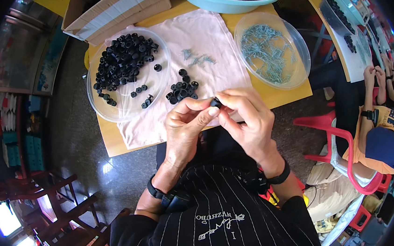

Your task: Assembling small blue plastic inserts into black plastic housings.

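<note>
A small round black plastic cap [215, 102] is pinched between the fingertips of both my hands, above the near edge of the pink cloth [222, 43]. My left hand [185, 124] grips it with thumb and index finger. From the other side, my right hand [249, 118] closes on it with its fingertips. Just beyond my left hand lies a small pile of black caps [181, 91] on the cloth. Farther back is a little heap of silver screws [198, 58]. To the left, a clear round tray [160, 91] holds many black parts, most heaped toward its far side.
A clear tub [306, 57] of screws stands at the right of the wooden table [286, 98]. At the back are a cardboard box [123, 6] and a pale blue basin [217, 3] of black parts. Right of me are a red plastic chair [351, 155] and another person [379, 125] at a table.
</note>
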A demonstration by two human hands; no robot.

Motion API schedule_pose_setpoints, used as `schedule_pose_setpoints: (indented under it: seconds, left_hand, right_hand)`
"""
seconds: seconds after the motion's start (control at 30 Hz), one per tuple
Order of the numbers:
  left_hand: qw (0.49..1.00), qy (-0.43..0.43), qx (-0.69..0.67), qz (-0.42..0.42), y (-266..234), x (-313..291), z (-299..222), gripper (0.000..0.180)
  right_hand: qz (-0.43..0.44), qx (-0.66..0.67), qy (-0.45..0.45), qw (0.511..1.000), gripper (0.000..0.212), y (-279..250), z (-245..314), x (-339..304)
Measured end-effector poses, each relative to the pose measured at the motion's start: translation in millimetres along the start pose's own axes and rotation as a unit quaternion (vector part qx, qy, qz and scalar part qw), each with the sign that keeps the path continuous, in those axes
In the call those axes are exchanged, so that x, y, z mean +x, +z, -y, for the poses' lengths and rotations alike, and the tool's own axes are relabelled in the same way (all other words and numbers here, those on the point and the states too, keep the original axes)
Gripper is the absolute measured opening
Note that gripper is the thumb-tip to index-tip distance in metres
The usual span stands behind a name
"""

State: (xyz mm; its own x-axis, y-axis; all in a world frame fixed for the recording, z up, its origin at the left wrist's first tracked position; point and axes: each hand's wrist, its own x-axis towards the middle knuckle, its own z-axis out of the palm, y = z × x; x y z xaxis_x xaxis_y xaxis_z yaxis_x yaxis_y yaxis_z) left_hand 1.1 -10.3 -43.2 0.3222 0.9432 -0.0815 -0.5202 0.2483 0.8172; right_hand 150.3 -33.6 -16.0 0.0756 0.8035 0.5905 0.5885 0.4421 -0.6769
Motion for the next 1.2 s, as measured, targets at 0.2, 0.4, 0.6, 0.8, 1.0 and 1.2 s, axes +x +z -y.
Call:
schedule_pose_setpoints:
  seconds: [0.2, 0.4, 0.6, 0.8, 1.0, 1.2]
  left_hand:
    - [0.929, 0.130, 0.333, -0.093, -23.8, 2.8, -36.4, 0.022]
    - [0.787, 0.119, 0.602, -0.062, -30.7, -3.9, -48.8, 0.024]
    - [0.750, 0.132, 0.647, -0.037, -33.2, -9.8, -43.8, 0.034]
    - [0.694, 0.168, 0.700, -0.024, -45.4, -10.7, -32.8, 0.047]
    - [0.770, 0.158, 0.617, -0.019, -40.9, -4.9, -20.1, 0.044]
    - [0.779, 0.177, 0.602, -0.009, -37.1, 0.7, -10.8, 0.042]
  right_hand:
    - [-0.006, -0.047, 0.048, 0.998, 0.022, -17.0, -33.0, 77.8]
    - [-0.077, -0.163, 0.075, 0.981, 0.024, -31.6, -68.1, 163.9]
    - [-0.068, -0.354, -0.044, 0.932, 0.027, -33.3, -96.6, 171.3]
    - [0.103, -0.033, 0.095, 0.990, 0.020, 11.5, -41.7, 91.0]
    - [0.209, 0.021, 0.059, 0.976, 0.026, 45.8, -28.6, 31.1]
    - [0.151, 0.061, 0.128, 0.978, 0.024, 39.2, -34.4, 14.9]
